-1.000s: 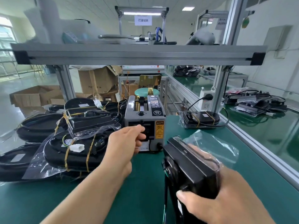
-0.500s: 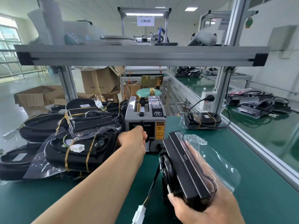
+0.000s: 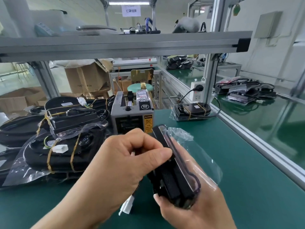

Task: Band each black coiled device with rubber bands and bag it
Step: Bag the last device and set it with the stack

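Black coiled device (image 3: 171, 182) — seemingly stiff, slick in plastic bag (image 3: 203, 156); my right hand (image 3: 198, 212) grips base, left hand (image 3: 122, 162) pinches top.

tape dispenser (image 3: 130, 117) mid-bench | cardboard boxes (image 3: 87, 78) behind left | socket (image 3: 196, 97) on post, plug in

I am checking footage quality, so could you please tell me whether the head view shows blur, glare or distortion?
Head view: wide-angle distortion bows the shelf rail; head view: glare streaks the clear bag round the black device; head view: the background looks soft.
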A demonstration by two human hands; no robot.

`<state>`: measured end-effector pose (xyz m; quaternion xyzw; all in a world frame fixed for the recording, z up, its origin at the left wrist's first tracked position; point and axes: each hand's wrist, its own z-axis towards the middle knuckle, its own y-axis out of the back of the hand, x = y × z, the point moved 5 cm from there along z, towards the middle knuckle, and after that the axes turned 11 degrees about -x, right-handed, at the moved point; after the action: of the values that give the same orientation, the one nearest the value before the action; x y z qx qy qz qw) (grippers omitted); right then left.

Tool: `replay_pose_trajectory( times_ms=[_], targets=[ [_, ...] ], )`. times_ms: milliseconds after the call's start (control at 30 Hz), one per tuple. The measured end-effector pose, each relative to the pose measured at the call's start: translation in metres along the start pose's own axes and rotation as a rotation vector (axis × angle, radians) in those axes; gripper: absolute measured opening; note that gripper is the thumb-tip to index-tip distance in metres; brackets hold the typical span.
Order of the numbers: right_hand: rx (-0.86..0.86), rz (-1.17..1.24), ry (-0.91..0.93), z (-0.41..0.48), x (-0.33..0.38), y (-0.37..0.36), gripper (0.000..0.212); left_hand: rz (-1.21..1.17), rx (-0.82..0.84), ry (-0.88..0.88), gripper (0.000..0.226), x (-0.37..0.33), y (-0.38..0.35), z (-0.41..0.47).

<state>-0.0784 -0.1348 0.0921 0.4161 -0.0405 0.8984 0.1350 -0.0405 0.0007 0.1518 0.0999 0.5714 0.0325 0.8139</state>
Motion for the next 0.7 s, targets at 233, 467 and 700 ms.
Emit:
replay_pose_trajectory(
  times_ms=[233, 467, 700],
  targets=[
    [0.021, 0.026, -0.001, 0.001, 0.002, -0.007, 0.089, -0.032, -0.001, 0.002, 0.026, 0.013, 0.004, 0.003],
    [0.041, 0.087, 0.017, 0.001, 0.004, -0.007, 0.079, -0.01, 0.129, 0.022, 0.026, 0.009, 0.006, 0.012],
    [0.076, 0.023, 0.06, 0.0, -0.002, -0.009, 0.089, 0.074, 0.105, -0.019, 0.027, 0.009, 0.008, 0.012]
  ],
)
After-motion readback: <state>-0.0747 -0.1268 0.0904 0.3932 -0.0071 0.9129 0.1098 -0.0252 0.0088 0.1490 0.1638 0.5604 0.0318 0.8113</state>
